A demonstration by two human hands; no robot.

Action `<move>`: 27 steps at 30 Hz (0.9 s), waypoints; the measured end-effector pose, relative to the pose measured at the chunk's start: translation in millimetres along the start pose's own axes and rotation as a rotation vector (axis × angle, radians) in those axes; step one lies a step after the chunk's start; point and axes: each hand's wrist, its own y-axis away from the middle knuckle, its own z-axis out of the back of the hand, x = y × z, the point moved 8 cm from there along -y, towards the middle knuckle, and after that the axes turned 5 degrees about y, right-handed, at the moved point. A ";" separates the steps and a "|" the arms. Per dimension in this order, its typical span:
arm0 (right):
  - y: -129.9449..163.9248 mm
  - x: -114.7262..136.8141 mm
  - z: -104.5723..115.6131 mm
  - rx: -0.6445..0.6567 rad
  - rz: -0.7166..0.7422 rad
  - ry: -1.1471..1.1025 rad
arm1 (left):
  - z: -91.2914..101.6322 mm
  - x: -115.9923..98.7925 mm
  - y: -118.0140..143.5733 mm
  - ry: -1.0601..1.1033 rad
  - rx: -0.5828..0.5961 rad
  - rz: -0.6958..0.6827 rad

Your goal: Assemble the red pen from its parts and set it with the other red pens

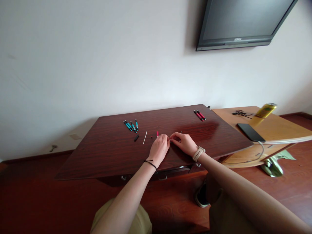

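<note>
My left hand [159, 148] and my right hand [184, 143] meet fingertip to fingertip over the middle of a dark red wooden table [102, 156]. They pinch something small between them; it is too small to identify. Just beyond my left hand lie a red pen piece [157, 133], a tiny red bit [151, 137], a thin white refill [145, 137] and a black cap [136, 137]. Several teal pens [131, 125] lie farther left. Two red pens [199, 115] rest at the far right of the table.
A lighter wooden table [280, 130] adjoins on the right with a black phone [250, 132], a yellow can [266, 110] and a black cable [240, 113]. A wall-mounted TV [243, 22] hangs above. My knees and a shoe [201, 195] are below the table's edge.
</note>
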 end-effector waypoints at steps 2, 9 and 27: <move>0.1 0.5 4.1 -0.021 -0.017 -0.029 | 1.3 3.9 -0.1 0.091 -0.002 0.052; 1.9 2.1 0.5 0.001 -0.034 -0.118 | 10.3 8.3 -0.4 0.376 -0.099 0.135; -0.2 8.2 15.0 -0.151 -0.068 -0.259 | 8.1 14.8 2.7 0.399 -0.125 0.184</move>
